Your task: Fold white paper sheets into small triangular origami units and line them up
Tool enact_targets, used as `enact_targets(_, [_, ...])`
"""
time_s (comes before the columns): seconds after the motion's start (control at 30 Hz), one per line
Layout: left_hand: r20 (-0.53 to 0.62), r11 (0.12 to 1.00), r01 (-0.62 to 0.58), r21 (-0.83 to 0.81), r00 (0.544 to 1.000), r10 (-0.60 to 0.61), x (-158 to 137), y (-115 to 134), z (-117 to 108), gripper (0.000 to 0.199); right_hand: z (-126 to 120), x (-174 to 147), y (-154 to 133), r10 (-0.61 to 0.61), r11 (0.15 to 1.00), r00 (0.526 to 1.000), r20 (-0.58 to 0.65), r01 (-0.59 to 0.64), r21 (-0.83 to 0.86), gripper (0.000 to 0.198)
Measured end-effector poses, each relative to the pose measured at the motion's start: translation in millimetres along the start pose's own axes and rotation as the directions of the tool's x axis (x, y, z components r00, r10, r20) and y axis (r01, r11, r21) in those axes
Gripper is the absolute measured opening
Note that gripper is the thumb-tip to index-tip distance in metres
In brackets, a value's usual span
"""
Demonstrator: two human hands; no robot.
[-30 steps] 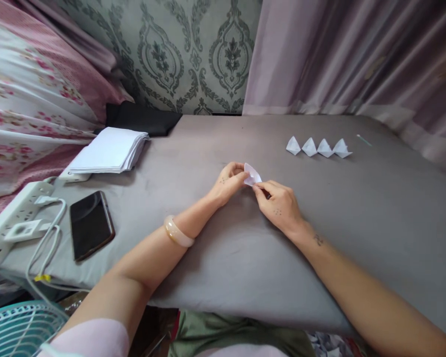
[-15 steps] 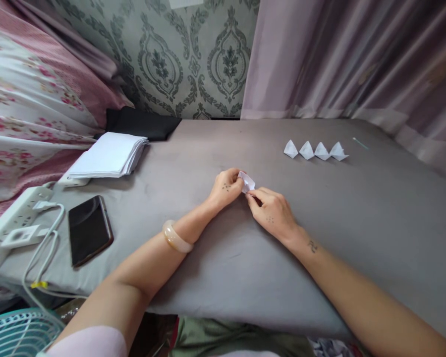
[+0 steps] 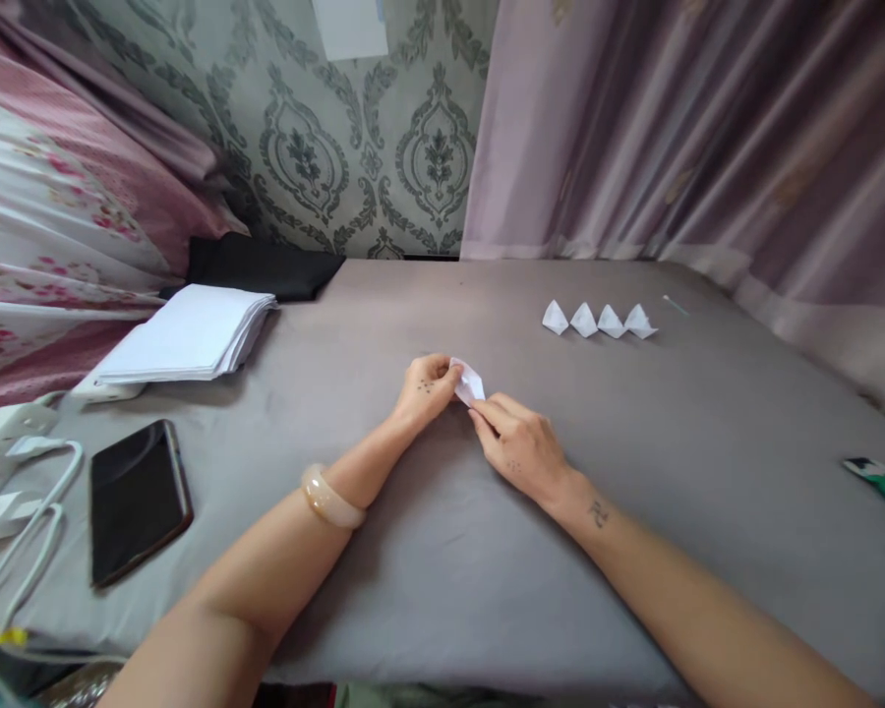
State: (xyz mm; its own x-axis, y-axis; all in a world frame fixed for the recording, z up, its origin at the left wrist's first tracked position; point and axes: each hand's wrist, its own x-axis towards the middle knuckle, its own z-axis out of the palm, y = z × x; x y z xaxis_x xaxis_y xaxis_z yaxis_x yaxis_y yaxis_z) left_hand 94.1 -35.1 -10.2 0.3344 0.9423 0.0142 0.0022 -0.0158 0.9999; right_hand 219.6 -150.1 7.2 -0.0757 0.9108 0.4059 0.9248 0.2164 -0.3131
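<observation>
A small folded white paper [image 3: 469, 382] is held between both hands above the middle of the grey-covered table [image 3: 428, 600]. My left hand [image 3: 426, 386] pinches its upper left end, thumb on the near face. With fingertips closed on the lower right corner, my right hand [image 3: 520, 442] grips the same paper. The fingers behind the paper are partly hidden. Farther back on the right, several folded white paper pieces [image 3: 583, 321] stand in a row with pointed tops.
At the left lie a stack of white paper [image 3: 184, 334], a black phone [image 3: 140, 501] and a white power strip [image 3: 4, 442] with cables. A black folded item [image 3: 262, 267] rests behind the stack. A green-handled object [image 3: 881, 480] lies at the right edge, and a thin stick [image 3: 676, 305] near the curtain.
The view has tilted up and turned slightly right, so the green-handled object shows more fully. The paper has turned a little between my fingers, and both hands still hold it.
</observation>
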Motion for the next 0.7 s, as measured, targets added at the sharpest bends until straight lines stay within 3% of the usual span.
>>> enact_targets(0.17, [-0.041, 0.995, 0.057, 0.077, 0.998, -0.054, 1.4, 3.1, -1.4, 0.016, 0.1, 1.1, 3.7, -0.020, 1.000, 1.000, -0.020, 0.020, -0.022, 0.027])
enact_targets(0.3, [-0.072, 0.965, 0.259, -0.028, 0.963, -0.261, 1.8, 16.9, -4.1, 0.012, -0.8, 10.0, 12.3, -0.048, 0.999, 0.998, 0.043, 0.047, 0.022, 0.026])
enact_targets(0.4, [-0.009, 0.938, 0.326, -0.117, 0.944, -0.329, 4.2, 24.6, -7.8, 0.017, -2.9, 23.2, 26.2, -0.033, 0.999, 0.998, 0.060, 0.031, 0.029, 0.026])
enact_targets(0.53, [0.047, 0.930, 0.338, -0.143, 0.941, -0.335, 7.5, 25.0, -10.2, 0.028, -4.1, 47.8, 57.0, 0.096, 0.991, 0.994, 0.058, -0.090, -0.102, 0.027])
enact_targets(0.6, [0.028, 0.931, 0.347, -0.114, 0.938, -0.346, 8.6, 23.3, -9.4, 0.023, -2.6, 61.0, 73.1, 0.242, 0.950, 0.970, 0.030, -0.231, -0.212, 0.029])
enact_targets(0.7, [0.015, 0.932, 0.351, -0.086, 0.936, -0.351, 9.9, 20.9, -7.8, 0.013, 2.3, 78.8, 91.8, 0.323, 0.915, 0.946, 0.008, -0.310, -0.259, 0.033])
